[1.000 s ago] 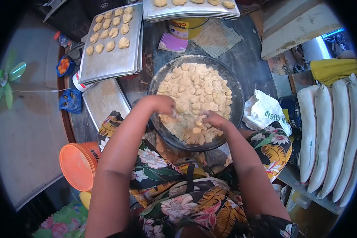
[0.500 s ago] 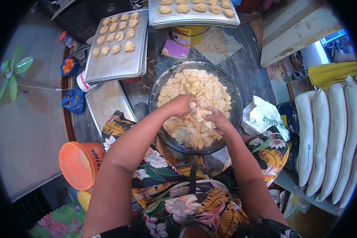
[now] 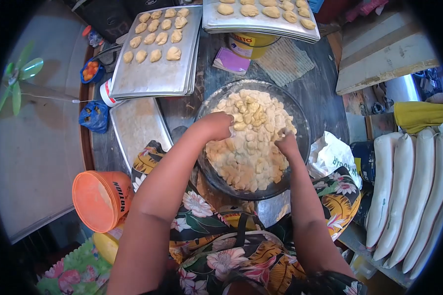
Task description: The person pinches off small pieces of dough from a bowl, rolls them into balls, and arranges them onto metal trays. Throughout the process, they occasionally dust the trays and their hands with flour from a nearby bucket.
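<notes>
A wide dark basin (image 3: 304,147) holds a heap of small pale dough pieces (image 3: 251,142), dusted with flour. Yellower pieces lie near the top of the heap. My left hand (image 3: 216,126) is at the heap's upper left, fingers curled down among the pieces. On the right side of the heap is my right hand (image 3: 287,143), its fingers bent and pressed into the dough. What either hand grips, if anything, is hidden.
Stacked trays with dough balls (image 3: 152,78) stand upper left; another stack (image 3: 261,24) rests above a yellow bucket (image 3: 248,46). An orange bucket (image 3: 91,201) is lower left. A white sugar bag (image 3: 330,155) and long white sacks (image 3: 403,196) lie right.
My hands have moved apart, left hand to the left and right hand to the right, from the middle of the heap. The whole view has shifted slightly.
</notes>
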